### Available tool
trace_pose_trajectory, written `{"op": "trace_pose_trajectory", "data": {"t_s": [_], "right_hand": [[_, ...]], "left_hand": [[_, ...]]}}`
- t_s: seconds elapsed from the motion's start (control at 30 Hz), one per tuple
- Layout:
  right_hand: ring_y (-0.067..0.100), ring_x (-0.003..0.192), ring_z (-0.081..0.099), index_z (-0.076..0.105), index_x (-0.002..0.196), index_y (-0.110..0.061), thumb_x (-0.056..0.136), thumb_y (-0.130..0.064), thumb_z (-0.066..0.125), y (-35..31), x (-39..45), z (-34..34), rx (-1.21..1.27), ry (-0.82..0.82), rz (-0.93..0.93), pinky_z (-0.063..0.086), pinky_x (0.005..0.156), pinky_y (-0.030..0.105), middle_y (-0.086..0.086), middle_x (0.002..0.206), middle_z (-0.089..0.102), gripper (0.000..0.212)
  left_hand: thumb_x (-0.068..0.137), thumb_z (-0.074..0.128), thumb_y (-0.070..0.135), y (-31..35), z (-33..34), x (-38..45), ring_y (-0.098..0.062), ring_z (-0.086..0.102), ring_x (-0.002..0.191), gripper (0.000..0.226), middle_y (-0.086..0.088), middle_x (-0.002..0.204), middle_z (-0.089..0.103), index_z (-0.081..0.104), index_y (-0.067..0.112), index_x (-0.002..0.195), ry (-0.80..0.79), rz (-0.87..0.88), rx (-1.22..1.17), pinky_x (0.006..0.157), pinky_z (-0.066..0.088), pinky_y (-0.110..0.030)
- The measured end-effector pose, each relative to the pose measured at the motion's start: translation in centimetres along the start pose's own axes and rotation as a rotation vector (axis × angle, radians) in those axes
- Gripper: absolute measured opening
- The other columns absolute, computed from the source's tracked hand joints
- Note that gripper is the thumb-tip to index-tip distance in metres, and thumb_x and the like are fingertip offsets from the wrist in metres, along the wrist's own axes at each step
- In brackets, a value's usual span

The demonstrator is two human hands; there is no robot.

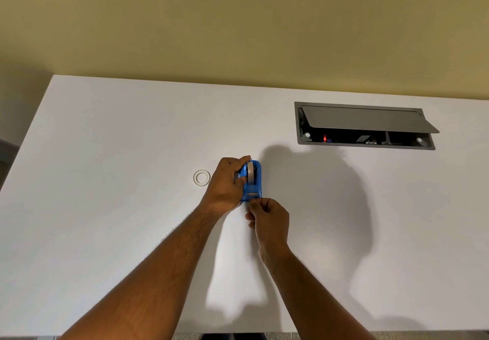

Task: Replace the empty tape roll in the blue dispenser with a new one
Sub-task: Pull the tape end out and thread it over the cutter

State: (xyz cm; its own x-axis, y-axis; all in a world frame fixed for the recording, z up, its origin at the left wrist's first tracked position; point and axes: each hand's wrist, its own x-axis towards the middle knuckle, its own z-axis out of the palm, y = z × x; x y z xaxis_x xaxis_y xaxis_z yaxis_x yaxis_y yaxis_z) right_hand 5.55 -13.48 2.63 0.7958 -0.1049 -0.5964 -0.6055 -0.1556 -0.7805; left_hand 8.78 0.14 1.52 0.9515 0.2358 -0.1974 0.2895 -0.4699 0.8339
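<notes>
Evidently the new roll was already seated. The blue dispenser stood on the white table at frame centre, a grey roll in its cradle. The left hand was wrapped around the dispenser's left side, fingers curled over the top, steadying it. The right hand, just below the cutter end, had thumb and fingertips pinched together; presumably on the tape's free end, though the tape itself was too faint to confirm. The empty clear core lay flat, left of the dispenser, apart from it. Judgement: draw the end straight over the blade, keeping the body pinned and the pull low.
</notes>
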Motion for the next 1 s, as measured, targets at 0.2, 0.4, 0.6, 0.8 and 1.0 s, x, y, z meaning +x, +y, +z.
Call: {"op": "trace_pose_trajectory", "data": {"t_s": [0.2,0.4,0.6,0.8,1.0], "right_hand": [[0.014,0.062,0.070,0.069,0.084,-0.013,0.093,-0.026,0.068,0.6,0.6,0.2,-0.085,0.024,-0.071,0.054,0.053,0.019,0.002,0.073,0.074,0.016],[0.009,0.056,0.069,0.067,0.080,-0.017,0.092,-0.033,0.068,1.1,1.2,0.2,-0.151,0.048,-0.105,0.051,0.051,0.015,-0.002,0.066,0.072,0.021],[0.009,0.049,0.060,0.056,0.072,-0.026,0.088,-0.050,0.067,1.4,1.6,-0.6,-0.396,0.113,-0.230,0.042,0.047,0.011,-0.008,0.060,0.061,0.031],[0.011,0.052,0.055,0.049,0.080,-0.028,0.092,-0.058,0.055,1.5,2.2,-1.2,-0.680,0.080,-0.348,0.040,0.049,0.020,-0.011,0.060,0.057,0.034],[0.011,0.057,0.057,0.055,0.086,-0.024,0.095,-0.055,0.052,1.3,2.8,-1.5,-0.781,0.024,-0.377,0.042,0.053,0.021,-0.010,0.067,0.060,0.033]], "left_hand": [[0.095,0.053,0.003,0.0,0.1,0.0,-0.009,0.047,0.115,0.050,-0.005,0.131,0.051,0.050,0.021,0.142,0.003,0.002,-0.007,0.097,0.037,-0.017],[0.095,0.051,0.003,0.0,0.1,0.0,-0.011,0.048,0.115,0.050,-0.003,0.128,0.049,0.050,0.023,0.141,0.001,-0.001,-0.014,0.099,0.039,-0.020],[0.096,0.052,0.004,-0.1,0.1,0.0,-0.012,0.049,0.114,0.049,-0.001,0.125,0.048,0.050,0.023,0.142,-0.001,0.004,-0.030,0.098,0.041,-0.019],[0.096,0.053,0.005,0.0,0.0,-0.1,-0.012,0.050,0.113,0.049,-0.003,0.125,0.050,0.050,0.021,0.142,-0.003,0.013,-0.017,0.096,0.041,-0.016],[0.093,0.052,0.002,0.4,-0.3,-0.3,-0.020,0.053,0.116,0.052,-0.009,0.126,0.050,0.049,0.018,0.143,-0.016,0.039,0.002,0.104,0.045,-0.032]]}}
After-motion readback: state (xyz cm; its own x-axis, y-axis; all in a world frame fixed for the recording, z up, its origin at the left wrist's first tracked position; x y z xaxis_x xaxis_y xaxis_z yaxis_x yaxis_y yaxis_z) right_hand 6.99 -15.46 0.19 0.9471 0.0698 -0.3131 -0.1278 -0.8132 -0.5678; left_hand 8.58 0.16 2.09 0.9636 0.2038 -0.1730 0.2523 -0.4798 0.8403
